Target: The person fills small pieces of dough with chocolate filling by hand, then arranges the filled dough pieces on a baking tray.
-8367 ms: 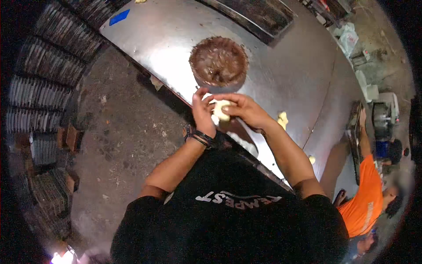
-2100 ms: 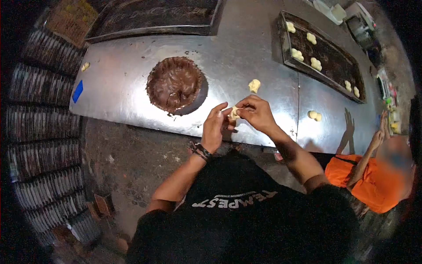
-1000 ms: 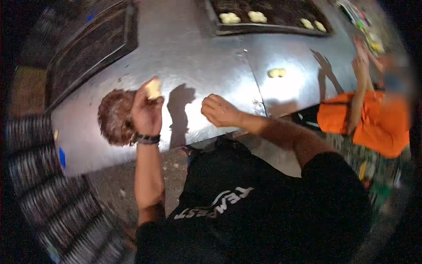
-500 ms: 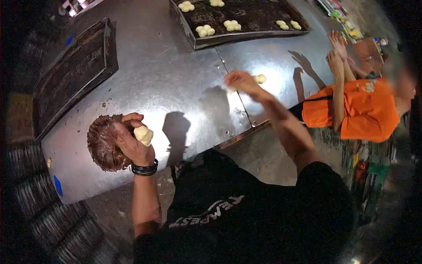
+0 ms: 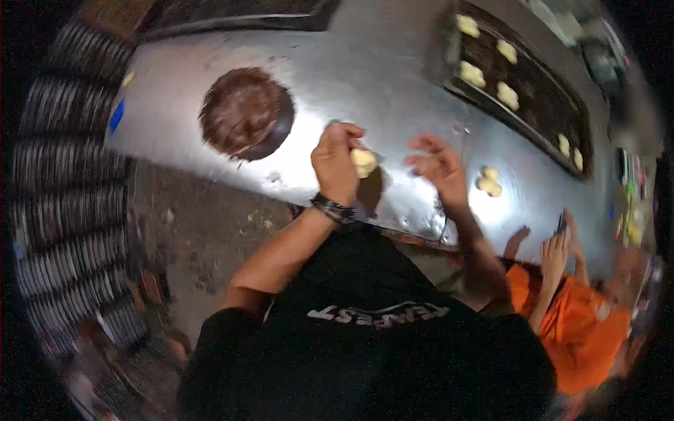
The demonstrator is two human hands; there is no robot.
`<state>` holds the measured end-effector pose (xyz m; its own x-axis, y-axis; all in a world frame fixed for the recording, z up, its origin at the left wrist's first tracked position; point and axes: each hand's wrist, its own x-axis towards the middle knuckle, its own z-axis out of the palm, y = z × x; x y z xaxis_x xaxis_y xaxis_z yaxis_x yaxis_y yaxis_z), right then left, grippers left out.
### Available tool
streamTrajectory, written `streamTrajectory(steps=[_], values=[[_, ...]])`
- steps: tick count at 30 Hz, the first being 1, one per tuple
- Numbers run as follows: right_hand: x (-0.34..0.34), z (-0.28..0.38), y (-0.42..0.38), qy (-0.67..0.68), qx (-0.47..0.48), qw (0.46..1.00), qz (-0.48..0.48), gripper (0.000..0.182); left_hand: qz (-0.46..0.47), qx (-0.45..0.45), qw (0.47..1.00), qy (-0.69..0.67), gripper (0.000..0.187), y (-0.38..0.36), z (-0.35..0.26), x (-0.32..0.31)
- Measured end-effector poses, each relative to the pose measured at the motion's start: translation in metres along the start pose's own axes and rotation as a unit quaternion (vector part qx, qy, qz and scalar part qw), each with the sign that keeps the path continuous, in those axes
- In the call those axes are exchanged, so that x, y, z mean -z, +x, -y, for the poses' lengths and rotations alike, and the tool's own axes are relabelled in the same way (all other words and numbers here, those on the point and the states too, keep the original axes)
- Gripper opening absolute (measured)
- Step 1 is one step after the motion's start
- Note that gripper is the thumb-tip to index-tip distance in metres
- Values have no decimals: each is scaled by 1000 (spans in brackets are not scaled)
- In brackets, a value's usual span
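My left hand, with dark bands at the wrist, is closed around a lump of pale dough just above the metal table. To its right, my right hand is raised with fingers apart and somewhat blurred; nothing shows in it. A small cluster of dough balls lies on the table beyond my right hand. Left of my hands stands a dark bowl heaped with a brown, chocolate-like paste.
A dark baking tray with several dough clusters lies at the back right. Another dark tray sits at the far edge. A co-worker in an orange shirt has hands at the table's right. Slatted stacks stand at left.
My view has turned, so the bowl and trays appear shifted. My left hand has moved from over the bowl to beside it, still with dough. My right hand is nearer my left.
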<state>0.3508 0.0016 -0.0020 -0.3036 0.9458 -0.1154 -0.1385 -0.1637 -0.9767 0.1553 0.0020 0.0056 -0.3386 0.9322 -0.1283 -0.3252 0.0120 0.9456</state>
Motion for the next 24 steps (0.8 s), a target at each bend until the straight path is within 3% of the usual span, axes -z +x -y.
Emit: streamTrajectory(steps=[3,7,9,11,12,13,14,15,17,20,23,24], values=[[-109,-10,8,27,-40,999,-23,53,-32,-52,997,40,38,1,-14,23],[-141,10,30,209,-165,938,222,62,34,-115,976,180,33,7,-33,102],[-166,0,47,216,-268,883,319,77,37,-218,959,177,36,18,-29,131],[-199,-2,65,134,-293,883,342,69,2,-241,924,297,47,22,-31,167],[-214,-1,81,104,-322,871,355,64,-52,-215,960,172,48,25,-24,181],[-230,1,99,74,-350,858,369,60,-100,-119,987,49,52,27,-17,194],[-249,4,115,-40,-262,884,385,42,-167,-38,981,-91,55,29,-11,206],[-267,-12,133,-172,-14,904,391,32,-214,-12,966,-145,58,37,-9,220],[-290,-7,160,-431,122,852,272,28,-256,41,951,-167,64,51,0,245],[-312,-36,194,-611,106,752,221,25,-221,41,949,-222,70,66,-9,246],[-313,-50,202,-597,32,769,227,29,-164,56,956,-235,75,68,-24,241],[-302,-48,214,-523,-57,808,264,26,-148,47,957,-245,76,67,-22,243]])
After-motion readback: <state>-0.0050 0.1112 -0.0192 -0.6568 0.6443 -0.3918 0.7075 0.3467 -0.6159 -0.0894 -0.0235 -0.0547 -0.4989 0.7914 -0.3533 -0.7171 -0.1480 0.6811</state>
